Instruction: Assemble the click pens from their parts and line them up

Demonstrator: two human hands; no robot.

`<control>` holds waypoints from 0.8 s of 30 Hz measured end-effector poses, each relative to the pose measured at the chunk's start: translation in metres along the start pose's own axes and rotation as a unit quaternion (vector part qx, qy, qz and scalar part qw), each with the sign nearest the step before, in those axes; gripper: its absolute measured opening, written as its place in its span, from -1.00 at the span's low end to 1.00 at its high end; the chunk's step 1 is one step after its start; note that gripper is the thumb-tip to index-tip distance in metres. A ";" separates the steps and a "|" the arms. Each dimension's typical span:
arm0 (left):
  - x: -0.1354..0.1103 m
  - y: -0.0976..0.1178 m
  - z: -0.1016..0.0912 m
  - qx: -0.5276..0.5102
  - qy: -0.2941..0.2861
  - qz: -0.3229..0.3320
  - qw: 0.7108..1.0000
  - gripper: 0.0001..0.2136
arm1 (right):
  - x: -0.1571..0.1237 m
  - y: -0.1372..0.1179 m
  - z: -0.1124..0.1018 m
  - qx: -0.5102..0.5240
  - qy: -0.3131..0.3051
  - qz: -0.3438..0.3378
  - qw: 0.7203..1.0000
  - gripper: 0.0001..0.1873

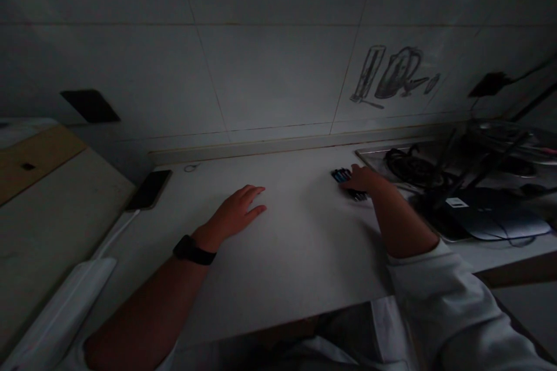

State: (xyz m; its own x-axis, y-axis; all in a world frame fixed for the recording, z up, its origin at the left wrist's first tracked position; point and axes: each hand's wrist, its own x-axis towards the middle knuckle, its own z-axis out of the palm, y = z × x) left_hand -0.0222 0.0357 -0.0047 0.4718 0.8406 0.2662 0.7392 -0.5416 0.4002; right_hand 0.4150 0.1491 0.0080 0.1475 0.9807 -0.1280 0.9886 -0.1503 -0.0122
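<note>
Pale tiles with thin joint lines make up the wall point(274, 75) behind a white desk point(270, 295), all in dim light; dark sketch marks point(402, 72) show on the wall toward the right. On the far right part of the desk lies a small dark bundle of slim, pen-like pieces point(341, 175), with bits of blue among them. Its long axis appears to slant from far left to near right, partly hidden under the right hand point(366, 176). That hand is clearly the nearer one: it reaches in from the right, thumb and fingers over the bundle, though whether they are clamped on it I cannot tell. The left hand point(237, 208) is well apart, empty, its thumb spread from its fingers; the bundle lies to its right and somewhat farther off, with bare desk between. A dark watch point(194, 250) sits on the left wrist. Beyond that hand, to the left, lies a phone point(149, 190) with a white cable point(115, 235). Right of the bundle are dark cables point(409, 167) and a flat dark device point(491, 214).
</note>
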 end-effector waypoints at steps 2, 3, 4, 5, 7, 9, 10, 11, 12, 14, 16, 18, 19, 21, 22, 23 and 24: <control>0.000 0.000 0.000 0.003 0.003 0.003 1.000 -0.52 | -0.007 -0.012 -0.003 -0.007 -0.023 -0.028 0.999 -0.16; 0.000 0.000 0.000 0.004 0.004 0.004 1.000 -0.52 | -0.011 -0.018 -0.004 -0.009 -0.028 -0.044 0.999 -0.22; 0.000 0.000 0.000 0.004 0.004 0.005 1.000 -0.52 | -0.015 -0.025 -0.005 -0.010 -0.029 -0.061 0.998 -0.29; 0.000 0.001 0.000 0.003 0.004 0.007 1.000 -0.52 | -0.020 -0.032 -0.006 -0.013 -0.028 -0.075 0.997 -0.34; -0.001 0.001 0.000 0.000 0.003 0.006 1.000 -0.52 | -0.028 -0.046 -0.007 -0.022 -0.023 -0.095 0.995 -0.42; -0.001 0.000 0.000 -0.003 0.002 0.006 1.000 -0.53 | -0.036 -0.060 -0.006 -0.032 -0.016 -0.113 0.993 -0.46; -0.001 0.000 0.001 -0.004 0.001 0.006 1.000 -0.53 | -0.040 -0.066 -0.005 -0.035 -0.011 -0.122 0.992 -0.47; -0.001 0.000 0.002 -0.005 0.001 0.007 1.000 -0.53 | -0.043 -0.072 -0.005 -0.037 -0.006 -0.131 0.991 -0.48; -0.001 -0.001 0.002 -0.005 0.001 0.008 1.000 -0.53 | -0.046 -0.078 -0.004 -0.037 -0.002 -0.142 0.989 -0.49; -0.001 -0.002 0.003 -0.006 0.002 0.010 1.000 -0.53 | -0.052 -0.087 -0.001 -0.032 -0.001 -0.170 0.985 -0.49; -0.001 -0.002 0.004 -0.007 0.003 0.012 1.000 -0.53 | -0.056 -0.095 0.001 -0.023 -0.007 -0.202 0.979 -0.51; -0.001 -0.001 0.003 -0.004 0.005 0.014 1.000 -0.54 | -0.061 -0.102 0.003 -0.007 -0.007 -0.233 0.973 -0.52; -0.001 0.000 0.002 -0.001 0.007 0.015 1.000 -0.55 | -0.063 -0.105 0.003 0.008 -0.002 -0.248 0.969 -0.52; 0.001 0.002 0.001 0.007 0.018 0.016 1.000 -0.58 | -0.068 -0.112 0.003 0.058 0.018 -0.282 0.958 -0.51; 0.001 0.002 0.000 0.011 0.027 0.018 0.999 -0.59 | -0.070 -0.115 0.002 0.099 0.030 -0.298 0.949 -0.51; 0.002 0.003 -0.001 0.013 0.037 0.020 0.999 -0.60 | -0.073 -0.120 0.002 0.152 0.041 -0.313 0.937 -0.51; 0.003 0.004 -0.001 0.013 0.049 0.023 0.998 -0.62 | -0.077 -0.125 0.002 0.216 0.052 -0.324 0.919 -0.51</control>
State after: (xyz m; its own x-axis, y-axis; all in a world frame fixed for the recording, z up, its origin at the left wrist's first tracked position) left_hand -0.0187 0.0361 -0.0012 0.4570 0.8099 0.3676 0.7314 -0.5774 0.3629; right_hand 0.2805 0.0921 0.0175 -0.4445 0.8848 0.1396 0.7681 0.4567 -0.4488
